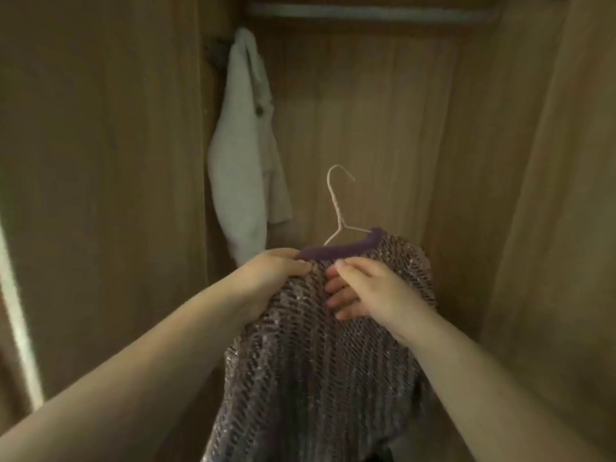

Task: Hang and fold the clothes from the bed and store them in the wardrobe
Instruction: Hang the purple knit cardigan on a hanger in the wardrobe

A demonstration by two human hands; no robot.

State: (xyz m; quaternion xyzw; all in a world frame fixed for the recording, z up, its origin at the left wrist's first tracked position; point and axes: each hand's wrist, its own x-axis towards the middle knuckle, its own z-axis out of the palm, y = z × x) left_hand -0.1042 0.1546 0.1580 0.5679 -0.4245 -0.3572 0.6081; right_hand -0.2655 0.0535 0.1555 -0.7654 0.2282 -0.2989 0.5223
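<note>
Left hand [278, 271] and right hand [363, 291] pinch the sweater [316, 378]; square its neckline on the hanger [336, 201], then hook the rail [366, 11].

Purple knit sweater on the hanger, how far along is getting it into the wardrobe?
Done: the wire hanger sits in the collar of the purple knit sweater, and a white garment already hangs in the wardrobe. In hand: left hand and right hand grip the knit by the collar. Remaining: the hanger is not yet on the rail above.

Open wooden wardrobe [366, 111], rail [366, 11] across its top, pale garment [243, 155] hanging in its left rear corner
</note>
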